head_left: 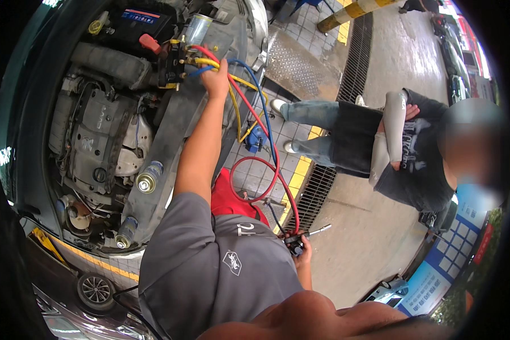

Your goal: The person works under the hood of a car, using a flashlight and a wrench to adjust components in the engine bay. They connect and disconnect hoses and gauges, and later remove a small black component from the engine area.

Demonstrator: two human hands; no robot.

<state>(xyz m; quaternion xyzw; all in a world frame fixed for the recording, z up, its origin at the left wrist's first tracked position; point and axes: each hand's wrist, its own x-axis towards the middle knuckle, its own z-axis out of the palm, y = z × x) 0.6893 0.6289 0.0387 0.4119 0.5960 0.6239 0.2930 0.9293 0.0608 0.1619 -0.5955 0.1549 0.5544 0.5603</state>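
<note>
My left hand (216,79) is stretched out over the engine bay, its fingers closed round the hoses beside a gauge manifold (173,63). The yellow hose (208,61) passes through the grip, with the red hose (245,102) and blue hose (260,93) close against it. Low by my right side, my right hand (304,255) is closed on a black fitting (294,245) with a silver rod sticking out. The red hose loops down to that fitting, whose exact kind I cannot make out. A silver can (198,29) stands next to the manifold.
Two spray cans (149,177) (127,232) stand along the car's front edge beside the engine (93,136). A blue device (256,139) sits on the tiled floor. A person with folded arms (399,136) stands opposite, near a floor grate (317,195). A striped post (351,14) rises behind.
</note>
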